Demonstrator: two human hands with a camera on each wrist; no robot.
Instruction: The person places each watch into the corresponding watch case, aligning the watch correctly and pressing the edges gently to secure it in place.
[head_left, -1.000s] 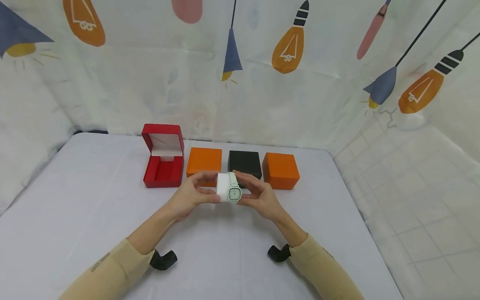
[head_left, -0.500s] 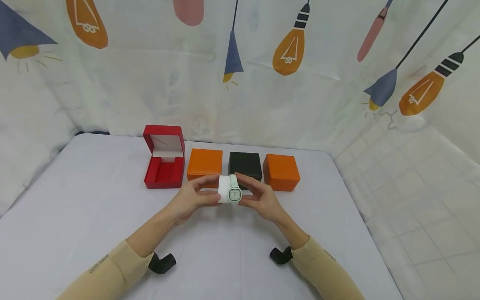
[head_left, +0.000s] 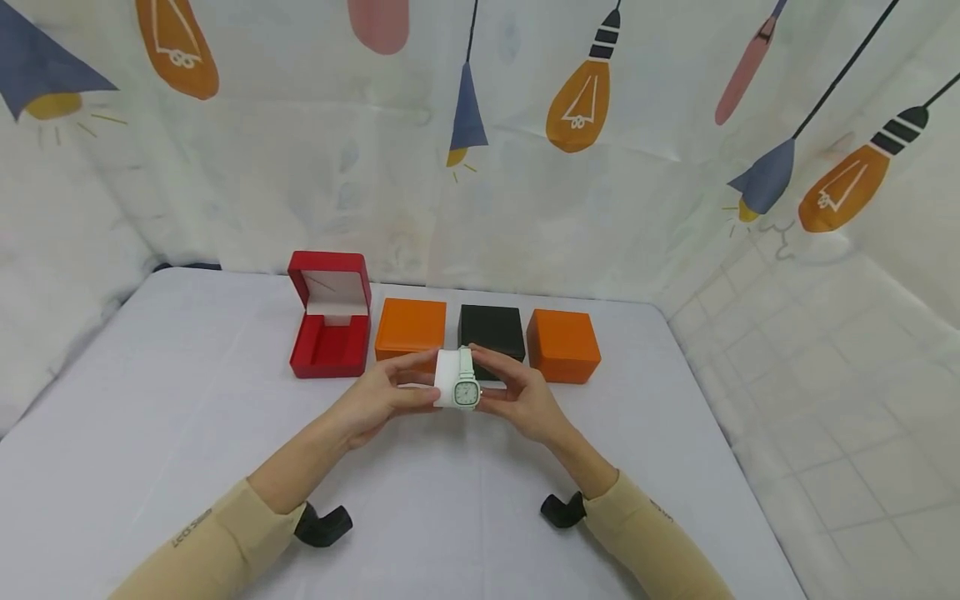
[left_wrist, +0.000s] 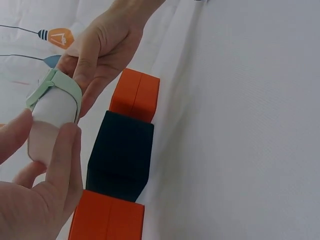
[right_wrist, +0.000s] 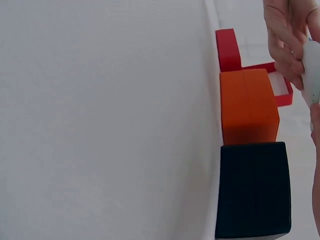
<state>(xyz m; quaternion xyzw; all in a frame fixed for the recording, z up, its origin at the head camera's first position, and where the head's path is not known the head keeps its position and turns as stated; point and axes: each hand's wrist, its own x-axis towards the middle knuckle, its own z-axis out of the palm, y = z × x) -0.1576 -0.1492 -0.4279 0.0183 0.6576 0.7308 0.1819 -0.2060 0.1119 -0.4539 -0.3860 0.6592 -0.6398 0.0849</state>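
A mint-green wristwatch [head_left: 466, 392] is strapped round a white watch cushion [head_left: 446, 375], toward its right end, face toward the head camera. My left hand [head_left: 382, 396] grips the cushion's left part between thumb and fingers. From the other side my right hand [head_left: 521, 396] holds the watch end, its fingertips at the top and lower right edge. Seen from the left wrist, the pale strap [left_wrist: 68, 86] circles the cushion, the right hand's fingertips beside it. Both hands are above the white table [head_left: 465, 517], in front of the boxes.
At the back left stands an open red watch box [head_left: 328, 342], its lid raised. Beside it, in a row to the right, stand an orange box [head_left: 411, 321], a black box [head_left: 491, 327] and another orange box [head_left: 562, 343]. A patterned white curtain [head_left: 300, 167] hangs behind.
The wristwatch has shifted slightly to the left along the cushion. Both hands keep their hold in nearly the same place, and the boxes stand as before.
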